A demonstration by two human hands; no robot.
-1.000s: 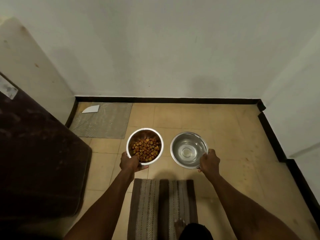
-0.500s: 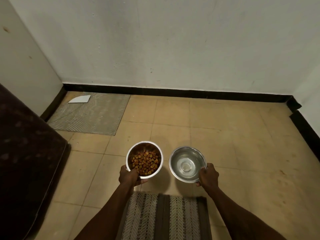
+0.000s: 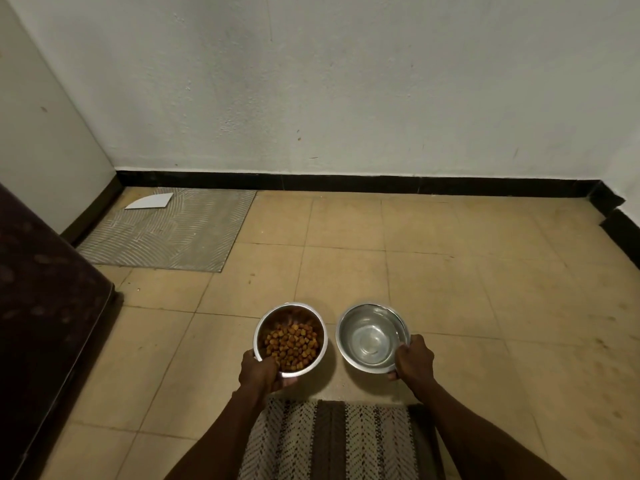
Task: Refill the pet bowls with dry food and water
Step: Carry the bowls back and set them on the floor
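Two round steel bowls are held side by side just above the tan tiled floor. The left bowl (image 3: pixel 265 323) holds brown dry kibble (image 3: pixel 292 346); my left hand (image 3: pixel 259 372) grips its near rim with the thumb inside. The right bowl (image 3: pixel 346 327) holds clear water (image 3: pixel 370 342); my right hand (image 3: pixel 414 362) grips its near right rim. Both forearms reach forward from the bottom of the view.
A striped woven mat (image 3: pixel 332 441) lies directly under my arms. A grey patterned mat (image 3: pixel 173 233) with a white tile shard (image 3: pixel 150 201) sits in the far left corner. A dark maroon cabinet (image 3: pixel 45 306) stands at the left. White walls with black skirting (image 3: pixel 346 183) close the back.
My view has tilted and moved closer to the floor; the bowls now sit lower in the view, held the same way. Both grips are unchanged.
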